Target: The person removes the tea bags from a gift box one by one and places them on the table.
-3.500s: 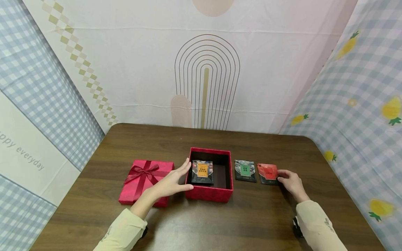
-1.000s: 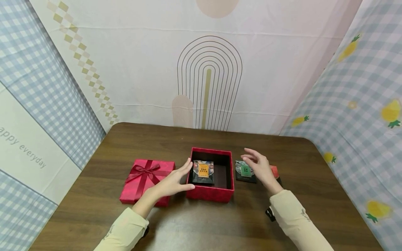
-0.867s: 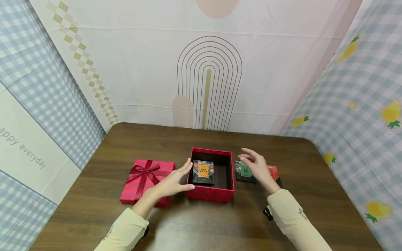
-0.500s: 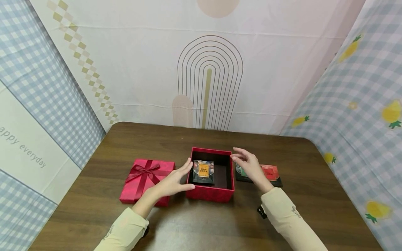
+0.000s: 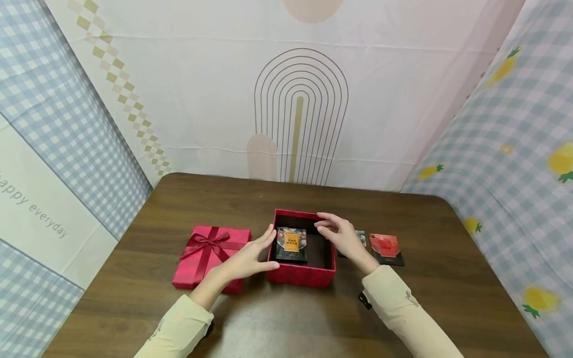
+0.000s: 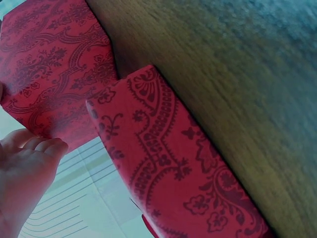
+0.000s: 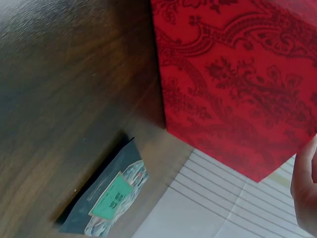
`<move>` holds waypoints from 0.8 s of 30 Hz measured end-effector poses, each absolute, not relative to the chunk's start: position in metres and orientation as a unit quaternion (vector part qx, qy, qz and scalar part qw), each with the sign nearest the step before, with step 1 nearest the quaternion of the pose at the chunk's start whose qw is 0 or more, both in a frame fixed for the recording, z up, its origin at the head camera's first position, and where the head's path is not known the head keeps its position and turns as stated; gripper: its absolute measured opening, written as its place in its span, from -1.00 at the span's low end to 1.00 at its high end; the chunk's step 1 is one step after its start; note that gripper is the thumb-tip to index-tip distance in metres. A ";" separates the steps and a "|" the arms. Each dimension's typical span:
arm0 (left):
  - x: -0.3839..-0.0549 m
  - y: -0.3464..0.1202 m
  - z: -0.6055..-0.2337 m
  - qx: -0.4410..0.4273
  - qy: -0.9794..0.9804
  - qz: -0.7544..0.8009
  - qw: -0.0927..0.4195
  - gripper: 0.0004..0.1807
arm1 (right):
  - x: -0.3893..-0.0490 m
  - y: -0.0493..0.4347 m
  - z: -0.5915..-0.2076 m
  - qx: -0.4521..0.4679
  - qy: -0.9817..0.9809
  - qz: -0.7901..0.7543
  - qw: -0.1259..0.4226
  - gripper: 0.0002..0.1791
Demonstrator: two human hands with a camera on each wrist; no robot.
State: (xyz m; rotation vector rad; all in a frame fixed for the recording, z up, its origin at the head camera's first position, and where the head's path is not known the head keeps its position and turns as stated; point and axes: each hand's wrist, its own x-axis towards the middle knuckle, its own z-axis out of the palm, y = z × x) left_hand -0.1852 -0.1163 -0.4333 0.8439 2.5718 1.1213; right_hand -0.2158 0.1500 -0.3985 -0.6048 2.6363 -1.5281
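In the head view a red patterned gift box (image 5: 301,276) stands without its lid at the table's middle. Lying inside its left half is a black sachet (image 5: 292,243) with an orange label. My left hand (image 5: 243,257) has its fingers and thumb spread against the box's left side. Over the right rim hangs my right hand (image 5: 343,240), fingers loosely bent, with nothing visible between them. A green-labelled sachet (image 7: 111,196) lies right of the box, partly hidden by the right hand in the head view. Further right is a red-labelled sachet (image 5: 387,248).
The box's lid (image 5: 210,256), red with a ribbon bow, lies left of the box beneath the left forearm. All this is on a brown wooden table (image 5: 286,323). A patterned cloth (image 5: 215,89) hangs behind the table's far edge, with checked cloths at both sides.
My right hand has left the red-labelled sachet and moved left past the green-labelled one to the box's right rim. The left hand stays against the box.
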 end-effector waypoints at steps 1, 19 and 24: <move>-0.185 -0.116 -0.433 0.287 0.873 0.381 0.106 -0.11 | -0.218 0.150 -0.402 -0.200 0.851 -0.485 0.022 -0.56; -0.186 -0.116 -0.432 0.284 0.874 0.380 0.110 -0.11 | -0.221 0.123 -0.410 -0.189 0.885 -0.413 0.102 -0.48; -0.185 -0.117 -0.433 0.284 0.875 0.378 0.108 -0.12 | -0.219 0.115 -0.412 -0.187 0.912 -0.355 0.086 -0.46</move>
